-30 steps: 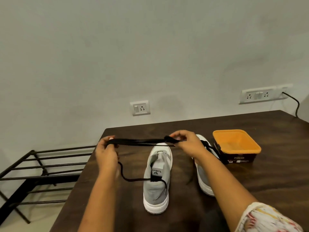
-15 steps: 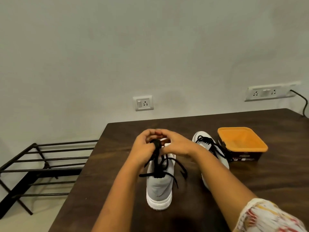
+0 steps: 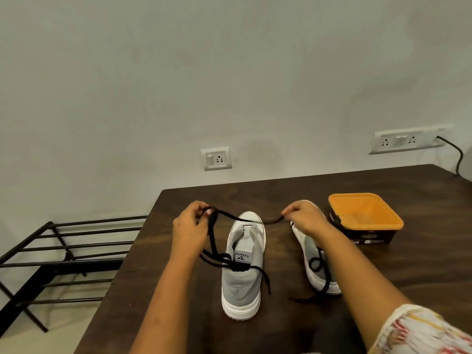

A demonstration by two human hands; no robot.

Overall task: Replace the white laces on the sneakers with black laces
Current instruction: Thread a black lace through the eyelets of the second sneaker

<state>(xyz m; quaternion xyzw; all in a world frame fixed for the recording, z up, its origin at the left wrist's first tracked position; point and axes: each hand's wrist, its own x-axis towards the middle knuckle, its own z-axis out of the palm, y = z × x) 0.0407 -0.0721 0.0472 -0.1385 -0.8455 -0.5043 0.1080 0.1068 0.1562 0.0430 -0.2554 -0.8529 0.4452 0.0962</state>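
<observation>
Dark wooden table against the wall, black metal rack on the floor to its left. Grey sneaker with a white sole stands upright mid-table, heel toward me, toe toward the wall. Second sneaker stands just to its right, partly hidden under my right forearm, with a black lace of its own looped loosely on top. Orange tub sits near that shoe's toe, on the right.

My left hand is curled round a loop of the black lace, raised left of the grey sneaker's toe. My right hand pinches the other end at the fingertips, above the second sneaker's toe. The lace runs taut between my hands, crossing over the grey sneaker's toe. From the left hand it drops to a tangle across the tongue; a loose tail trails down the shoe's right side.

Single wall socket behind, socket strip further right with a black cable plugged in.
</observation>
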